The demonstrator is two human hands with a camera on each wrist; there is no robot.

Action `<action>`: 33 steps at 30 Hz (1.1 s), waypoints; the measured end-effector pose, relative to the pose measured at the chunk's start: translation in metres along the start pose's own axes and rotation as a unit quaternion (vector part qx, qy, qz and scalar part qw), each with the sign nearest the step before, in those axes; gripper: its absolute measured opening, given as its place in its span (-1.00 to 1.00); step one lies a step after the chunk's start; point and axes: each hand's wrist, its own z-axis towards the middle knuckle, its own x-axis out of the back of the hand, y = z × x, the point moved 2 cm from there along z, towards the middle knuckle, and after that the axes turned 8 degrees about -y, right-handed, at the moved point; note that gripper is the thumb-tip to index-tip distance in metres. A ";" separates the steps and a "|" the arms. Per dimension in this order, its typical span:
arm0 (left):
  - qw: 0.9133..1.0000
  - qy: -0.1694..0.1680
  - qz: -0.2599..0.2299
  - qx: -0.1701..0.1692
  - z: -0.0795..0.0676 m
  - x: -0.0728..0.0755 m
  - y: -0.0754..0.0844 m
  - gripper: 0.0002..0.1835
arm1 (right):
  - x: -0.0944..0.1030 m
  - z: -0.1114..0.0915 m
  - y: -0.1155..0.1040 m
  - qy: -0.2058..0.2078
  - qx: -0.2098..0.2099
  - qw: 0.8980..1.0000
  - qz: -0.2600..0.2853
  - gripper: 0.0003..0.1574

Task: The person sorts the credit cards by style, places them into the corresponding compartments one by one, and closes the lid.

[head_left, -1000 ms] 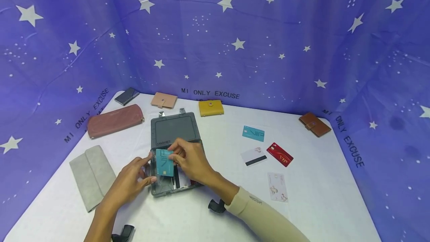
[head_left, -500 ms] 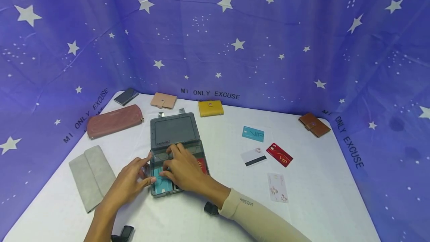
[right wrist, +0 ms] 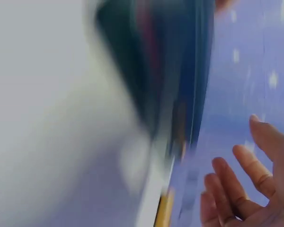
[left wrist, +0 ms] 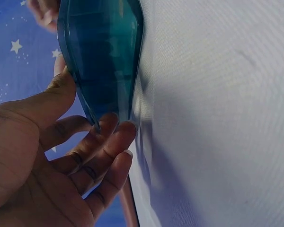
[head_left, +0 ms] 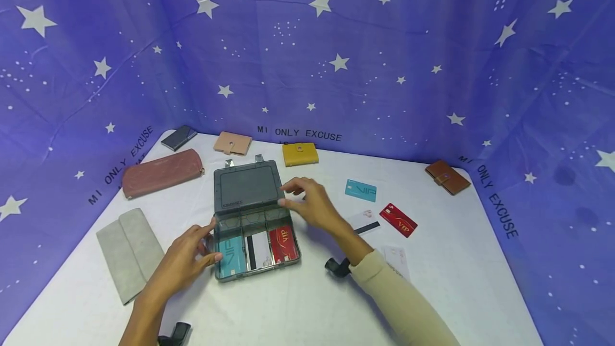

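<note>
A grey translucent divided box (head_left: 257, 266) lies with its lid (head_left: 249, 185) raised. In its front compartments lie a teal card (head_left: 232, 257), a white card with a dark stripe (head_left: 260, 250) and a red VIP card (head_left: 283, 243). My left hand (head_left: 186, 255) rests at the box's left side, thumb at the rim and fingers touching the outer wall, as the left wrist view (left wrist: 61, 156) also shows. My right hand (head_left: 313, 204) is off the box, beside the lid's right corner. Its fingers are loosely bent and hold nothing; the right wrist view is blurred around the box.
Right of the box lie a teal card (head_left: 361, 190), a striped white card (head_left: 365, 222), a red VIP card (head_left: 398, 220) and a pale card (head_left: 396, 260), partly hidden by the sleeve. Several wallets stand around, including yellow (head_left: 300, 154), brown (head_left: 447, 177) and grey (head_left: 131, 255).
My right hand lowered the teal card into the box's left front compartment, let it go, then withdrew to the right. My left hand stayed at the box.
</note>
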 end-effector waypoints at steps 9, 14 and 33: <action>1.000 0.000 -0.002 -0.001 -0.001 -0.001 0.000 -0.16 | 0.085 -0.011 0.097 0.048 -0.172 0.981 -0.078 -0.38; 1.000 -0.001 -0.002 -0.002 -0.001 0.000 0.001 -0.16 | 0.106 -0.024 0.121 0.040 -0.247 0.960 -0.123 -0.31; 1.000 0.000 -0.001 -0.005 0.000 -0.001 0.001 -0.16 | 0.061 -0.012 0.059 0.069 -0.079 0.993 -0.051 -0.77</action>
